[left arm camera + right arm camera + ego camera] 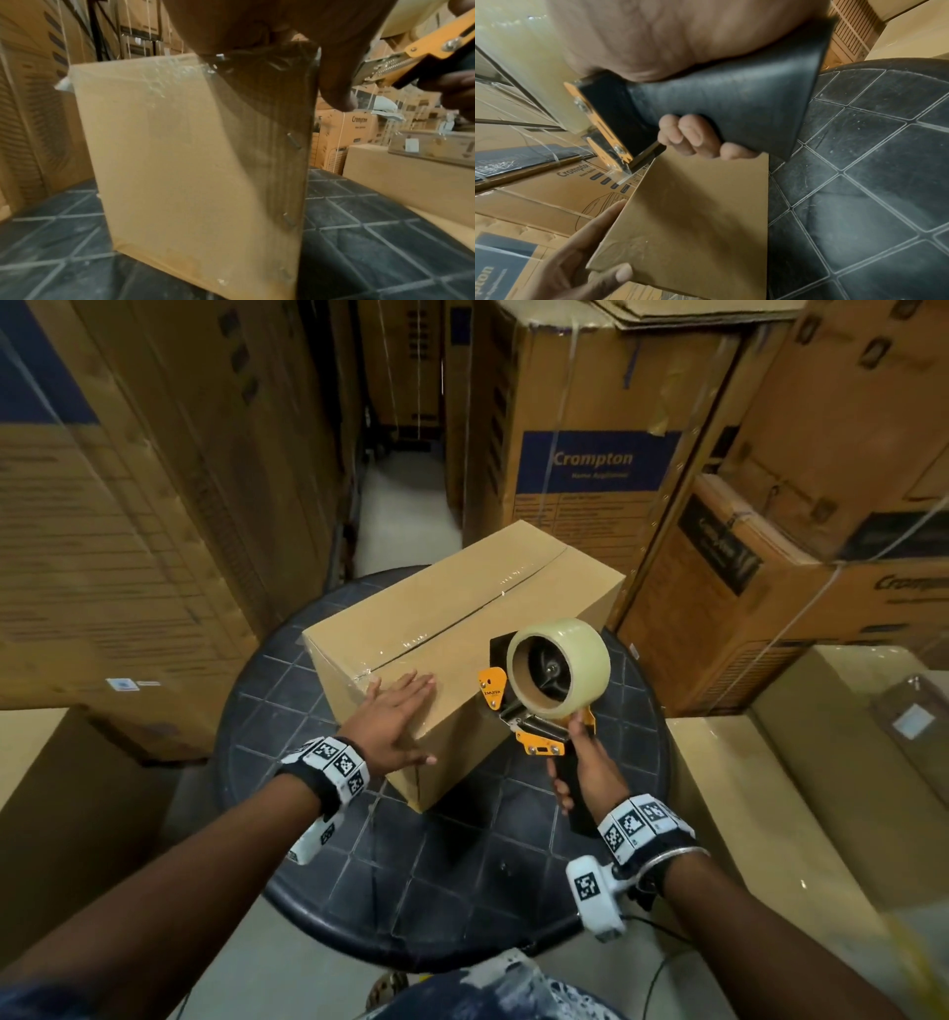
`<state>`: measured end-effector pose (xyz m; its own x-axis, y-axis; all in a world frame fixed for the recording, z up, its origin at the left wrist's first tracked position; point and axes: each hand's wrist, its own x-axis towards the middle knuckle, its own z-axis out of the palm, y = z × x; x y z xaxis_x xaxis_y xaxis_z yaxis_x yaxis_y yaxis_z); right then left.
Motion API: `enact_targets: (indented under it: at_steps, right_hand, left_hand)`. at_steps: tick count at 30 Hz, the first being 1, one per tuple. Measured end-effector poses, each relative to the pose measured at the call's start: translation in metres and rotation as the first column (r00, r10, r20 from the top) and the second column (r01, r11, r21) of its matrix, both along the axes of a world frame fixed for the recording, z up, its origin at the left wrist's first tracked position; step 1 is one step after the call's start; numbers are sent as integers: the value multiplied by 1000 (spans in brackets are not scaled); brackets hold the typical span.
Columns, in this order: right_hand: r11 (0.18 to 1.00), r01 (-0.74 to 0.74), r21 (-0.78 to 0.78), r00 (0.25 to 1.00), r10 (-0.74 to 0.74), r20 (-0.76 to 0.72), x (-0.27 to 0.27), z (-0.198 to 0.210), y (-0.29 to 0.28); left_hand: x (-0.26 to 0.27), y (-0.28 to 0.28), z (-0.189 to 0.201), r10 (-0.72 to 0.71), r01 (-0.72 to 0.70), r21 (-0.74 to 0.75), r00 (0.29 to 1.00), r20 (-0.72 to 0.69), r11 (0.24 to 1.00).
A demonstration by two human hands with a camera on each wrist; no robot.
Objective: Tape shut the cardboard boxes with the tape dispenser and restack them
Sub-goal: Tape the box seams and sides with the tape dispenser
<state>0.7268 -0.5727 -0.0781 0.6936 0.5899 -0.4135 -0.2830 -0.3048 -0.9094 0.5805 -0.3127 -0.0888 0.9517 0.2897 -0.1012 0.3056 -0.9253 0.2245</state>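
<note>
Round black table (pixel 287 855) among stacked cartons (pixel 590 469). Cardboard box (pixel 462 629), seam taped, sits at the table's centre. Left hand (pixel 395 726) lies flat, fingers straight, on the box's near top corner. Right hand (pixel 580 762) grasps the tape dispenser (pixel 549 680) handle beside the box's right side.

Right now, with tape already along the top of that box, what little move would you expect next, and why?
Probably the left hand, lying flat on the box, smooths the tape end down over the near edge. The tape looks wrinkled where it folds onto the side, and the right hand holds the tape dispenser clear of the cardboard.
</note>
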Motion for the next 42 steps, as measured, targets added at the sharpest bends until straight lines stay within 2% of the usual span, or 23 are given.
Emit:
enact_targets:
  at_steps: [3, 6, 12, 18, 25, 30, 33, 36, 42]
  right_hand:
    - [1000, 0, -1, 1000, 0, 9, -7, 3, 8]
    - [1000, 13, 16, 1000, -13, 12, -14, 3, 16]
    - [998, 47, 44, 999, -48, 14, -30, 9, 34]
    - [996, 75, 40, 997, -76, 20, -46, 20, 42]
    - [994, 81, 75, 996, -83, 25, -55, 20, 44]
    - [993, 87, 79, 995, -90, 44, -58, 20, 49]
    - [993, 88, 78, 994, -92, 52, -61, 20, 50]
    - [992, 94, 87, 994, -99, 53, -63, 20, 49]
    - [992, 94, 85, 994, -98, 38, -61, 19, 47]
  left_hand:
    - [-11, 13, -5, -41, 42, 65, 999, -20, 997]
    - [-13, 21, -7, -71, 70, 57, 997, 16, 996]
    - [-17, 13, -15, -64, 49, 158, 994, 89, 986]
    - [-10, -7, -15, 76, -93, 83, 979, 191, 992]
    - [-14, 4, -19, 11, -18, 29, 977, 215, 999]
    - [-11, -7, -10, 128, -117, -58, 961, 246, 991]
    - [-9, -15, -8, 146, -141, -42, 964, 221, 989]
    - [-12, -7, -12, 77, -72, -33, 981, 178, 997]
    - [-24, 31, -7, -195, 196, -8, 978, 68, 981]
